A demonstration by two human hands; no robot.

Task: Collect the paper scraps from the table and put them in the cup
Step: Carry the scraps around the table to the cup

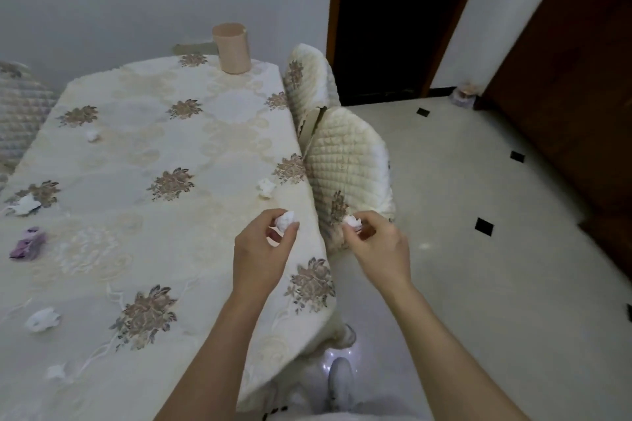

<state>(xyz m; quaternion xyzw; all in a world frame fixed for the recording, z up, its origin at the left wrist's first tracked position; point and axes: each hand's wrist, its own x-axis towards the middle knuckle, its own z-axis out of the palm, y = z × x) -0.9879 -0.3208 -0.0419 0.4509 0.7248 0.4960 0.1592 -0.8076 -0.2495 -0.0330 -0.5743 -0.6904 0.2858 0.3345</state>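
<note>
Crumpled white scrap (285,220) pinched betw thumb & curled fingertips of the left hand (263,249), above the tabletop's right edge; second white scrap (353,221) pinched the same way by the right hand (376,249), out past that edge, in front of the near chair (349,161); each hand has only its own scrap; more paper lies loose on the tablecloth (154,133): right-edge scrap (266,187) just inside the right edge, beyond the left hand; far-left scrap (92,136) toward the far left corner; left-edge scrap (25,205) at the left edge; purple scrap (27,244) just nearer along that edge; near-left scrap (42,319) & small scrap (56,371) toward the near left corner; cup (232,48), pinkish, upright at the far edge nr the far right corner, well apart from both hands; can't tell what's inside it; far chair (307,79), quilted like the near one, against the right edge beyond it; left chair (17,106) off the left edge; pale tiled floor (478,181) w/ small black diamonds; dark doorway (386,20) behind; white shoe (340,383) below the near right corner
</note>
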